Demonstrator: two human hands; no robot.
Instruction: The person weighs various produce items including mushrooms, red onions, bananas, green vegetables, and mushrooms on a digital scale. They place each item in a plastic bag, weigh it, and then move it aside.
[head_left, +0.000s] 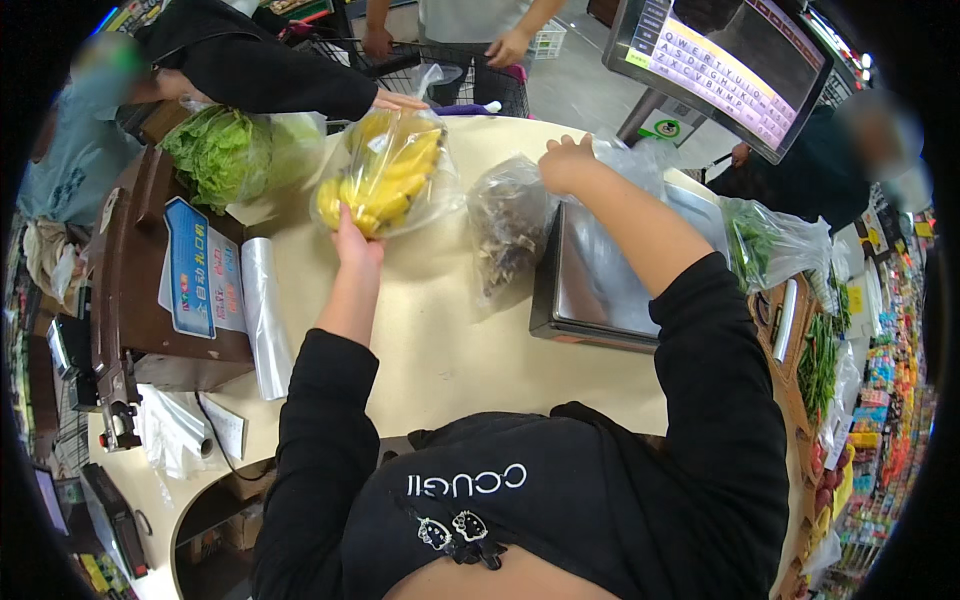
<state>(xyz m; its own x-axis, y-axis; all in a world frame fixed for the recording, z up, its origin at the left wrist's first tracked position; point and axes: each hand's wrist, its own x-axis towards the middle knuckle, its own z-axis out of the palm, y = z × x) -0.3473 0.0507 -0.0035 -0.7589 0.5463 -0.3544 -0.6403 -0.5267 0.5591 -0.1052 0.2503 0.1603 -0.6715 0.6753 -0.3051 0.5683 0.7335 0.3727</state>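
A clear plastic bag of yellow bananas (397, 176) is above the cream counter, with my left hand (358, 244) at its near lower side. Another person's hand (399, 101) touches the top of the same bag. My right hand (566, 165) is over the scale's far left corner, its fingers bent at crumpled clear plastic; whether they grip it cannot be told. Below it, a clear bag of dark, dried-looking food (510, 232) lies against the left side of the flat metal weighing scale (607, 262). Bagged leafy lettuce (225, 154) is at the far left of the counter.
A brown bag-sealing machine (150, 300) and a plastic bag roll (267, 319) stand left. A touchscreen monitor (724, 64) rises behind the scale. Bagged greens (757, 244) lie right of it. A person stands beyond the counter by a shopping cart (487, 86); others are at both sides.
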